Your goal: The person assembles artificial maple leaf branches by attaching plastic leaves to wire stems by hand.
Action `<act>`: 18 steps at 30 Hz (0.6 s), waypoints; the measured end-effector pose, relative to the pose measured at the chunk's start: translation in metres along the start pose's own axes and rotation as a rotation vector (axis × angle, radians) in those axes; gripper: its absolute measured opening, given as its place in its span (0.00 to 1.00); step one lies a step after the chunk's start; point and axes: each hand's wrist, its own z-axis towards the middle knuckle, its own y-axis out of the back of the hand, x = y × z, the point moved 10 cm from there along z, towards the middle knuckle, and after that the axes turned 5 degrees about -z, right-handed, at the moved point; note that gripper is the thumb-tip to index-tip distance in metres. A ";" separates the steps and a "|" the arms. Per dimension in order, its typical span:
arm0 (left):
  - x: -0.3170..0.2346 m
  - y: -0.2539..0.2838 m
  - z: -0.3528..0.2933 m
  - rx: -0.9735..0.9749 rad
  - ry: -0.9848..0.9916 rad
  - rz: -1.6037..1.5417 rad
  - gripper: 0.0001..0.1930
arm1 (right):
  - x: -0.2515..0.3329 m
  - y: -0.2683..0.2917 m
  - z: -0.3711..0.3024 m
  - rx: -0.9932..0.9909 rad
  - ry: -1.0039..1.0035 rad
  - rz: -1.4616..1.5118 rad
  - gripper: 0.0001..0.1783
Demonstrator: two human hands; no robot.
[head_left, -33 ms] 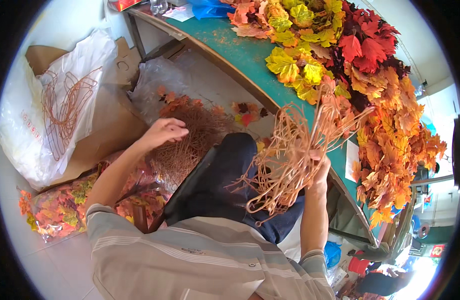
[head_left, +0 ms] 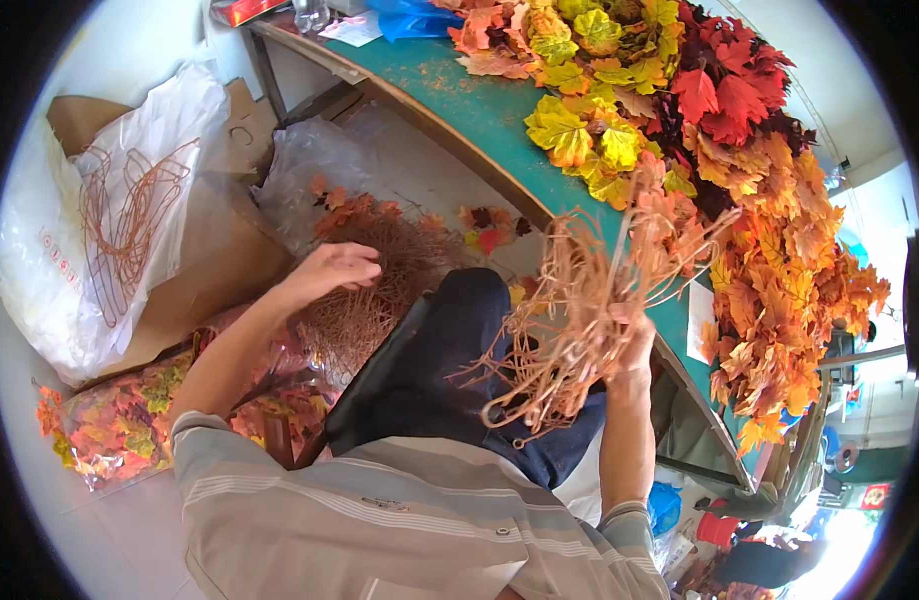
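Observation:
My right hand (head_left: 631, 335) is closed round a tangled bunch of copper-brown wire stems (head_left: 569, 330), held up over my right thigh beside the table edge. Loops and bent ends stick out on every side, and the bunch is blurred. On the left, my left hand (head_left: 344, 266) hovers with its fingers curled in. Its palm is hidden, so I cannot see whether anything is in it. Below and beside that hand lies a large heap of similar brown wire stems (head_left: 379, 290), with orange artificial leaves at its far side.
A green-topped table (head_left: 429, 85) carries piles of yellow leaves (head_left: 559, 130), red leaves (head_left: 724, 95) and orange leaves (head_left: 779, 300). At left, a cardboard box (head_left: 214, 240) holds a white plastic bag (head_left: 39, 240) with looped wires (head_left: 129, 215) on it. A clear bag of leaves (head_left: 109, 430) lies on the floor.
The wire bunch in my right hand has shifted slightly left and become more blurred. My left hand has moved slightly right and down.

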 end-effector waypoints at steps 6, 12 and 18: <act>-0.095 -0.198 -0.030 0.754 -0.482 -0.137 0.56 | -0.039 -0.096 0.004 0.177 -0.187 -0.032 0.20; -0.116 -0.166 -0.047 0.206 -0.250 -0.315 0.17 | -0.023 -0.142 0.023 0.335 -0.055 -0.424 0.22; -0.165 -0.027 -0.121 -0.257 -0.323 0.054 0.10 | -0.045 -0.167 0.005 0.636 -0.186 -0.557 0.27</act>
